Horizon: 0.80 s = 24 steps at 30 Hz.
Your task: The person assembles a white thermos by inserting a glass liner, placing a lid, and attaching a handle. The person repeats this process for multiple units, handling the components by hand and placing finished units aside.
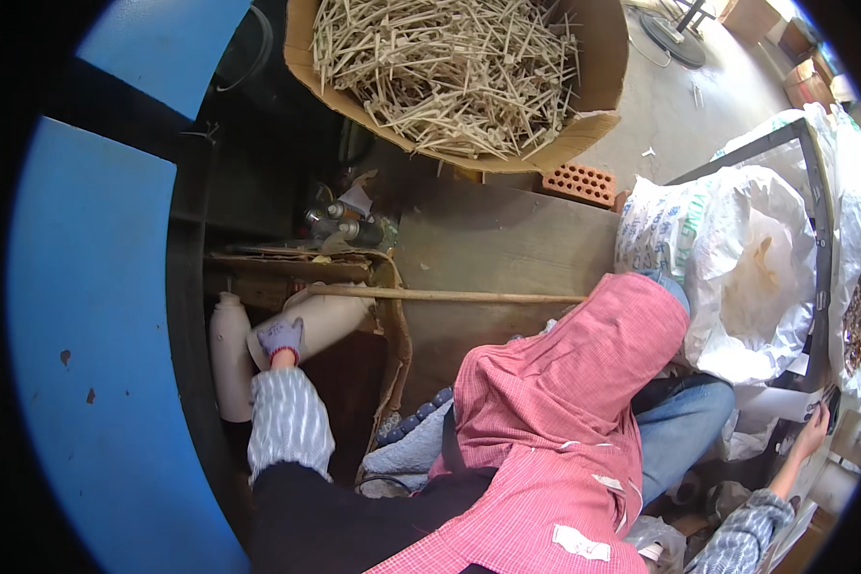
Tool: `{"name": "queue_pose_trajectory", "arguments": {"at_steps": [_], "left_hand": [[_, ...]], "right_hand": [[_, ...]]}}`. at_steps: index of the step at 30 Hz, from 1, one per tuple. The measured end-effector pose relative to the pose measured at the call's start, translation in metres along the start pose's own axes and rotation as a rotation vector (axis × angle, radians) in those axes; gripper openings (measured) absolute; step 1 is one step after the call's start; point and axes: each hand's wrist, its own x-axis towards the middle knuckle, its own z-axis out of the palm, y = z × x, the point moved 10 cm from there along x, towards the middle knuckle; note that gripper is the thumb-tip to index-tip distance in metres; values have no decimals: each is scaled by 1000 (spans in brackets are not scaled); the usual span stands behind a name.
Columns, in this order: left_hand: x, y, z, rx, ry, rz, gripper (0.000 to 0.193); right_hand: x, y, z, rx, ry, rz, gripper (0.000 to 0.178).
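Observation:
My left hand [281, 337], in a pale lavender glove with a red cuff, is at the low left. Its fingers are closed at the near end of a white cylinder [333, 320] lying tilted in an open cardboard box [392, 359]. Beside it stands a white plastic bottle [228, 349]. Over the cylinder's far side runs a thin wooden stick [478, 296]. Far to the right, my bare right hand [813, 430] has its fingers bent at the edge of a white sheet [775, 403] by a dark frame; what they hold is hard to make out.
A large carton [598, 143] of pale thin sticks stands ahead, next to a perforated red brick [580, 185]. White plastic sacks [660, 230] crowd the right side. Blue panels [96, 316] border the left. Spray cans [359, 231] lie behind the box. A pink checked cloth [555, 373] covers my lap.

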Motion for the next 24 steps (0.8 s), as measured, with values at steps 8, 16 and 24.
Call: {"name": "queue_pose_trajectory", "arguments": {"at_steps": [8, 16, 24], "left_hand": [[-80, 22, 16, -378, 103, 310, 106], [-46, 50, 127, -733, -503, 199, 116], [-85, 61, 75, -487, 55, 244, 68]], "right_hand": [[-64, -140, -63, 73, 157, -274, 12], [-77, -256, -86, 273, -37, -406, 13], [-102, -260, -81, 465, -77, -227, 14]]}}
